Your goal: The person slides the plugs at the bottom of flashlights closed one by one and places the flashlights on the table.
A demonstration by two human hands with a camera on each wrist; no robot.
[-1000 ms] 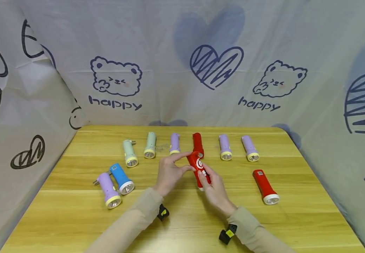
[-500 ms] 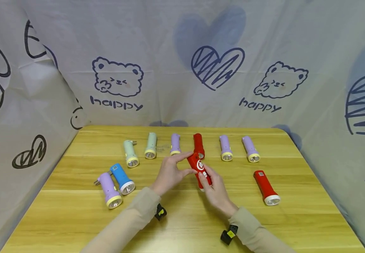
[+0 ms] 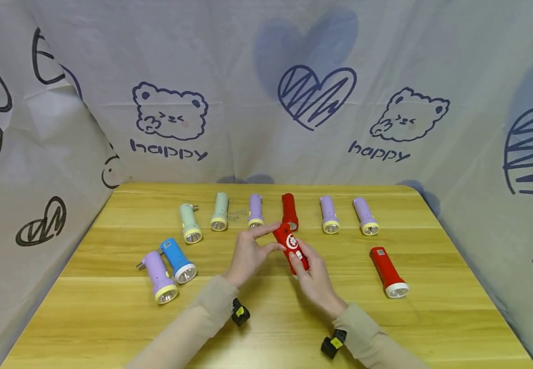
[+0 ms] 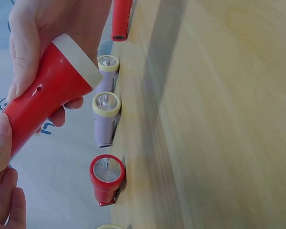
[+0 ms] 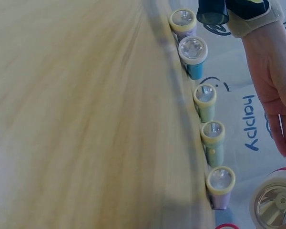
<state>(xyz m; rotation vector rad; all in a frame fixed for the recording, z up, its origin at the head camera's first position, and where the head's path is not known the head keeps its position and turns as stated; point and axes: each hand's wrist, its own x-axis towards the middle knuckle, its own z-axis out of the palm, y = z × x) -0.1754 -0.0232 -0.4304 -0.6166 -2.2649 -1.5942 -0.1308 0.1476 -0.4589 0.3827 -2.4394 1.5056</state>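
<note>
A red flashlight (image 3: 283,234) with a white emblem and a white switch is held above the table, tilted. Its tail end is pinched between the thumb and forefinger of my left hand (image 3: 249,253). My right hand (image 3: 316,282) grips it nearer the lamp, thumb beside the switch. In the left wrist view the red body (image 4: 50,83) and white lamp rim show, with the right hand (image 4: 66,19) around it. The right wrist view catches the reflector (image 5: 275,205) at the lower right corner; it looks unlit. Behind it a second red flashlight (image 3: 288,207) lies on the table.
Across the back lie green flashlights (image 3: 220,211) and purple flashlights (image 3: 327,212). A blue flashlight (image 3: 176,259) and a purple flashlight (image 3: 158,274) lie close together at left. Another red flashlight (image 3: 386,269) lies at right. Printed cloth (image 3: 248,128) surrounds the wooden table (image 3: 442,312).
</note>
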